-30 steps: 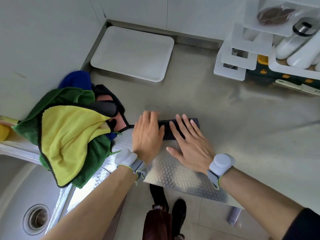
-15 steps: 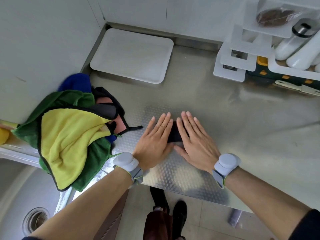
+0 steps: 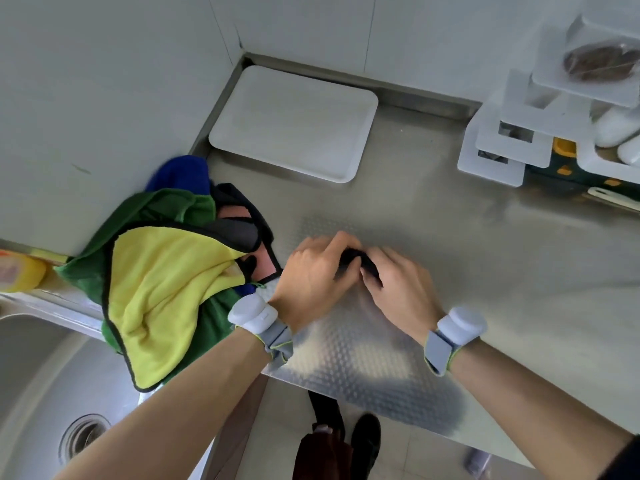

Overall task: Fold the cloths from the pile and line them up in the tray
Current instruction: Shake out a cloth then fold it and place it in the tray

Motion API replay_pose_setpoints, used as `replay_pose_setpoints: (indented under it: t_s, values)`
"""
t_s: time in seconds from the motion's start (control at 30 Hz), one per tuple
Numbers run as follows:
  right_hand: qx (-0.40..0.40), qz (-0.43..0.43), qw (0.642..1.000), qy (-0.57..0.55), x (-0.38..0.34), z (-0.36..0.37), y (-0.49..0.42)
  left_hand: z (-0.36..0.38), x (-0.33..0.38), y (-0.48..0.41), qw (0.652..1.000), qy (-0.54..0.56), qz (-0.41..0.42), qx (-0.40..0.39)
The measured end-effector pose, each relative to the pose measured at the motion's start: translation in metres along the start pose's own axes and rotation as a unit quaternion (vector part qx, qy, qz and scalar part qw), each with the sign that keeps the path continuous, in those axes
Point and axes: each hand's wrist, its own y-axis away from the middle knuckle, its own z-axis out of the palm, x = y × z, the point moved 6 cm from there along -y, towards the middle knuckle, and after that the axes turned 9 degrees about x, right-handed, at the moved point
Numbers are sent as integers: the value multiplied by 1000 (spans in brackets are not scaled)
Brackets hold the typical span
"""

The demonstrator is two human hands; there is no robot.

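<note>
1. Half a second ago both hands lay flat with straight fingers, pressing the dark cloth point(image 3: 354, 260). Now the left hand point(image 3: 313, 271) and right hand point(image 3: 398, 289) curl their fingers round it from either side.
2. The cloth sits on the counter point(image 3: 467, 244), bunched small between the hands — mostly hidden.
3. Reading: pressing is finished and pickup is starting.
4. No cloth lies in the tray point(image 3: 294, 123) yet — this would be the first. The pile point(image 3: 166, 271) waits at left.

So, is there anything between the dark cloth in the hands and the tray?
Nothing visible. The left hand and right hand grip the cloth on the counter; only bare counter lies between it and the tray. The pile sits off to the left, the rack to the right.
</note>
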Motion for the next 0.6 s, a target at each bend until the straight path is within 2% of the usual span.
replay_pose_setpoints:
  t_s: [0.07,0.17,0.23,0.3,0.47,0.53,0.6]
  values:
    - [-22,69,994,-78,10,3,-11,1,-16,-6,986,105,-129,-16]
    - [-23,170,946,-276,14,7,-39,11,-43,-21,914,287,-280,-54]
    - [-7,210,890,-406,9,7,-56,19,-52,-30,863,389,-312,-82]
    - [5,244,841,-483,8,10,-73,25,-55,-38,832,440,-318,-111]
    - [29,328,754,-569,16,18,-106,28,-73,-54,839,426,-319,-111]
    - [41,346,747,-566,22,20,-121,27,-80,-61,851,401,-324,-96]
    - [60,358,769,-526,30,21,-137,26,-86,-69,873,351,-327,-88]
